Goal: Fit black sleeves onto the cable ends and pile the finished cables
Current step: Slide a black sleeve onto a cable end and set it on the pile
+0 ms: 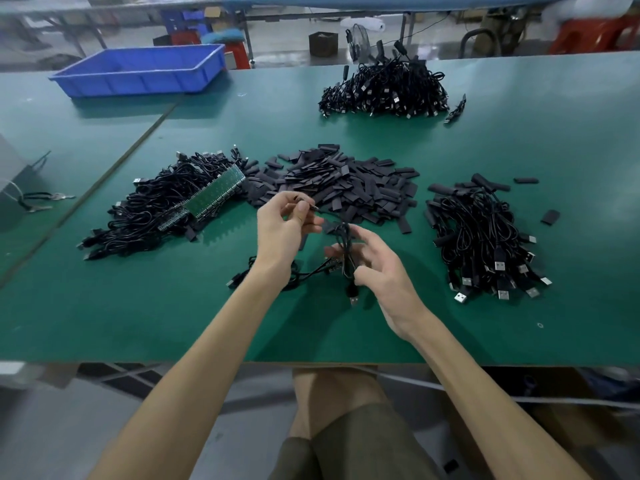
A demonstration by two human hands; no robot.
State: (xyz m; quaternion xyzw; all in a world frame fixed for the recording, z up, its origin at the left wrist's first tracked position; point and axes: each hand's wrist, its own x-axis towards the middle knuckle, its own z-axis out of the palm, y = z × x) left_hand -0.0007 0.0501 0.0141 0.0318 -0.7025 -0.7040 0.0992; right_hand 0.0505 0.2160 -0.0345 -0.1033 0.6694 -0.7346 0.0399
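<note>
My left hand [284, 226] pinches the end of a black cable [341, 247] above the green table, the small connector tip poking out past my thumb. My right hand [375, 268] sits just right of it with fingers loosely spread; the cable's loops hang between its fingers, and its USB plug [353, 299] dangles below. A heap of flat black sleeves [346, 181] lies right behind my hands. To the left is a tangle of cables on green circuit strips [166, 206]. To the right lies a pile of sleeved cables [485, 240].
Another big pile of cables [384, 90] sits at the far middle of the table. A blue plastic bin [145, 69] stands at the far left. Keys on a cord [38, 199] lie at the left edge. Loose cables [263, 275] rest under my left wrist.
</note>
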